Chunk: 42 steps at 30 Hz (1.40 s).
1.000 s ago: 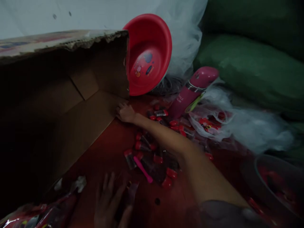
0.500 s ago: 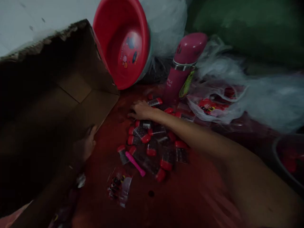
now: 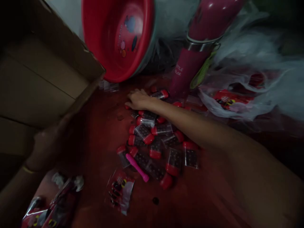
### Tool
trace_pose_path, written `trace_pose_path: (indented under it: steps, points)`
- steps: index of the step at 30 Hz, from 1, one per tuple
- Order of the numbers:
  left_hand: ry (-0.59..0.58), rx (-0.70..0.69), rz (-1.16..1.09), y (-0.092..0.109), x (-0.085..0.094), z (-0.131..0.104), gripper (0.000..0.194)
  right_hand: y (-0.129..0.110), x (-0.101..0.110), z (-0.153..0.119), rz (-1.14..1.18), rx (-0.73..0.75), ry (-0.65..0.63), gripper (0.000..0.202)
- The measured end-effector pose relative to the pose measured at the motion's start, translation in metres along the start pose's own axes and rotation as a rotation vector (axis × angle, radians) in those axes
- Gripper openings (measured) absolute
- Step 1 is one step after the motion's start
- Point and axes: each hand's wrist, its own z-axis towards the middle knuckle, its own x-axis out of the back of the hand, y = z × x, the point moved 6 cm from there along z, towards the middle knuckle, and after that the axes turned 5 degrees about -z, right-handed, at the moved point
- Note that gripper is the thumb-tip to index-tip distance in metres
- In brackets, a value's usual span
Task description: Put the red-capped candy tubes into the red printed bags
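My left hand, dark and blurred, is at the lower edge of a large cardboard box, its fingers wrapped round the edge. At the far end of a pile of small red-and-black packets, my right hand reaches down, fingers spread over the red surface; a red-tipped packet shows beneath it. Whether its fingertips touch anything is hidden. On the near side of the pile lies a pink stick. A flat clear packet with red and black pieces lies closer to me.
Behind stand a red basin tipped on its side and a pink bottle. An open plastic bag with red packets is at the right. More packets lie at the lower left.
The cardboard box has swung up and left with my left hand on it, uncovering packets at the lower left. My right hand has moved slightly, and the whole view has shifted closer.
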Motion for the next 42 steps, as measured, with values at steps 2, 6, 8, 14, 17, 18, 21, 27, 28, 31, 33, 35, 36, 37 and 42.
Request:
trace_pose_path:
  steps: [2, 6, 8, 14, 17, 18, 21, 27, 28, 31, 33, 35, 36, 37, 42]
  points:
    - [0.079, 0.049, 0.017, -0.012, 0.016, 0.003, 0.049, 0.012, 0.001, 0.002, -0.029, -0.078, 0.024, 0.048]
    - [0.04, 0.034, -0.033, -0.006, 0.013, 0.003, 0.045, 0.056, 0.002, 0.011, -0.079, -0.333, 0.06, 0.061]
    - [-0.001, 0.037, -0.065, 0.005, 0.001, 0.0, 0.046, 0.073, -0.002, 0.014, -0.059, -0.394, 0.025, 0.066]
    - [-0.084, 0.029, -0.089, 0.031, -0.037, -0.001, 0.05, 0.063, -0.007, -0.009, -0.047, -0.381, -0.052, 0.069]
    - [-0.083, 0.055, -0.059, 0.036, -0.044, 0.0, 0.053, 0.033, -0.002, -0.027, -0.139, -0.261, -0.028, 0.061]
    - [-0.085, 0.069, -0.062, 0.037, -0.045, -0.001, 0.054, 0.025, 0.0, -0.033, -0.154, -0.223, -0.031, 0.06]
    - [-0.032, 0.094, -0.082, 0.04, -0.042, -0.008, 0.06, 0.009, 0.004, -0.051, -0.156, -0.137, -0.031, 0.059]
    - [-0.055, 0.069, -0.062, 0.034, -0.043, -0.019, 0.057, -0.003, 0.005, -0.082, -0.099, -0.005, 0.05, 0.06]
    - [-0.082, 0.061, -0.068, 0.034, -0.045, -0.02, 0.055, -0.006, 0.002, -0.087, -0.096, 0.012, 0.043, 0.061]
    - [-0.131, 0.072, -0.102, 0.032, -0.046, -0.024, 0.052, -0.011, -0.009, -0.101, -0.067, 0.031, -0.035, 0.061]
    - [-0.174, 0.098, -0.138, 0.033, -0.046, -0.029, 0.052, -0.013, -0.013, -0.111, -0.048, 0.04, -0.098, 0.06]
    - [-0.217, 0.137, -0.166, 0.033, -0.047, -0.035, 0.053, -0.012, -0.011, -0.116, -0.051, 0.066, -0.116, 0.061]
    - [-0.23, 0.153, -0.179, 0.034, -0.047, -0.038, 0.054, -0.009, -0.007, -0.115, -0.063, 0.077, -0.098, 0.061]
    - [-0.23, 0.168, -0.19, 0.035, -0.047, -0.04, 0.055, -0.005, -0.003, -0.112, -0.079, 0.078, -0.065, 0.061]
    - [-0.139, 0.182, -0.273, 0.049, -0.038, -0.047, 0.06, 0.03, 0.007, -0.066, -0.119, -0.15, -0.052, 0.07]
